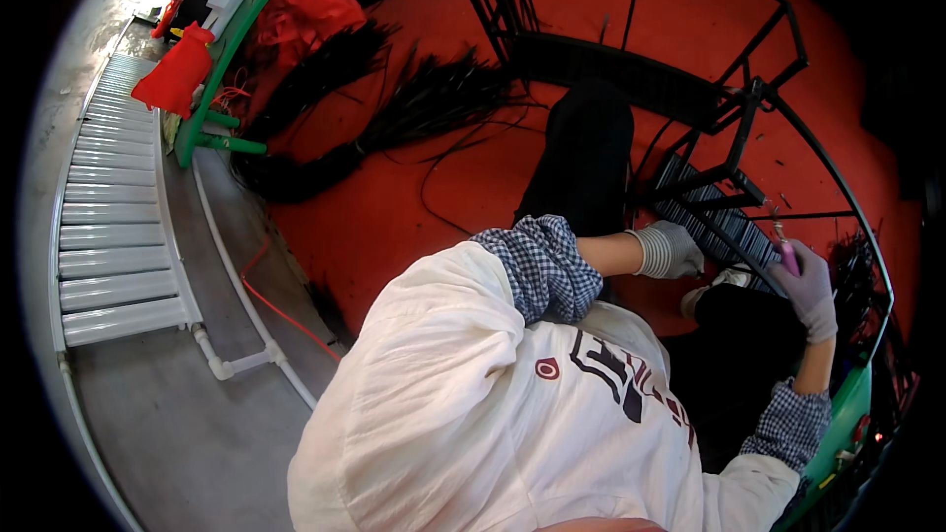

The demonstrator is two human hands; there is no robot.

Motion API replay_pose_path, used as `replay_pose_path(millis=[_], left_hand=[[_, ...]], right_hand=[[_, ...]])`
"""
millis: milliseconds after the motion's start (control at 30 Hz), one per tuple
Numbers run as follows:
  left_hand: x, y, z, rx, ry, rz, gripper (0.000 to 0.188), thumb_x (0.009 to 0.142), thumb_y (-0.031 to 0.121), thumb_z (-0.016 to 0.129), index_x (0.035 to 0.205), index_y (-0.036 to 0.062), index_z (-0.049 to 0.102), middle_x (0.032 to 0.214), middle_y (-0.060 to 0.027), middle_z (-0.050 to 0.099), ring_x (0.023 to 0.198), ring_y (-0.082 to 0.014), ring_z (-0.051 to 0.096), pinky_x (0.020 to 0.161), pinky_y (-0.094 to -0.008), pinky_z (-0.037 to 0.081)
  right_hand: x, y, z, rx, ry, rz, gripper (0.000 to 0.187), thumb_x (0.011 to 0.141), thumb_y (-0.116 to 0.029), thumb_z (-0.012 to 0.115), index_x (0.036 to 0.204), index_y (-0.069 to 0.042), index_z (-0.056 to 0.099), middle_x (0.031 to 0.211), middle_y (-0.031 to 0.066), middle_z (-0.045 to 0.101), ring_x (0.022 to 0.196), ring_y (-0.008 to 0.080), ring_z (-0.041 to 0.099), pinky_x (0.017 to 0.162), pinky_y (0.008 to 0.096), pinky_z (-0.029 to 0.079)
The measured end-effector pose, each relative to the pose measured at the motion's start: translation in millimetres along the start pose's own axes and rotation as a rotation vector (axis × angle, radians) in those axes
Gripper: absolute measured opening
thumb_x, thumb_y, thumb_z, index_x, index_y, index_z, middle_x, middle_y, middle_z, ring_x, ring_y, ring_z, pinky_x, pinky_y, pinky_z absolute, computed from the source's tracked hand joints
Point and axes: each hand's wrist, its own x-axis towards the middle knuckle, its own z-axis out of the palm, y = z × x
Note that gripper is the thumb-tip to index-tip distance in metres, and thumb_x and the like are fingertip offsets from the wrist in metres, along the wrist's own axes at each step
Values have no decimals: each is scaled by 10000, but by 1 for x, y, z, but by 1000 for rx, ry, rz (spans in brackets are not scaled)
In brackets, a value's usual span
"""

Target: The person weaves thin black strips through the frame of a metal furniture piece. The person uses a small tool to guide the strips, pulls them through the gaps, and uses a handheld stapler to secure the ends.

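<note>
My left hand, in a grey glove with a striped cuff, is closed at the near edge of a panel of black woven strips. What its fingers hold, if anything, is hidden. A black metal frame borders the panel. On its right side, my gloved right hand grips a small tool with a purple handle. The tool's thin metal end points away from me over the frame; its exact kind is unclear.
Bundles of long black strips lie on the red floor covering. More frame bars rise at the far right. A green-edged table and a roller conveyor stand at left. A white pipe runs beside the conveyor.
</note>
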Motion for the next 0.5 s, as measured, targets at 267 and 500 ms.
replay_pose_path(millis=[267,500], left_hand=[[2,8,7,252,-253,-101,324,971,352,626,1265,276,740,1189,-64,752,1077,-317,705,951,-455,547],[-8,5,23,345,-361,-91,443,957,323,637,1398,282,649,1316,-75,692,1181,-328,660,990,-510,521]], right_hand=[[-140,211,-72,-18,724,370,686,984,-445,673,1519,-51,501,1446,159,600,1266,269,598,1052,348,456],[-313,325,-49,-571,796,983,870,936,-743,526,1561,-142,460,1551,156,503,1331,379,542,1097,465,444]])
